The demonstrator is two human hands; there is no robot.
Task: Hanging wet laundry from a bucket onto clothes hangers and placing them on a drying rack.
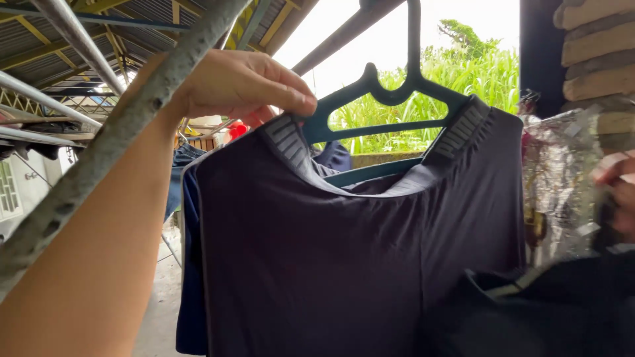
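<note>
A dark navy pair of shorts [344,258] with a grey elastic waistband hangs on a teal plastic hanger [390,99]. The hanger's hook goes up to a dark bar overhead. My left hand [245,86] is raised and pinches the left end of the waistband where it meets the hanger's shoulder. At the right edge my right hand [618,192] shows only partly, behind crinkled clear plastic [562,185], and seems to hold another dark garment [555,311] low at the right.
A rough grey pole [112,139] slants across the left in front of my forearm. Metal rails and a corrugated roof [59,39] are above. A brick pillar [595,59] stands at the right, with green plants [476,73] beyond. More clothes [192,158] hang behind.
</note>
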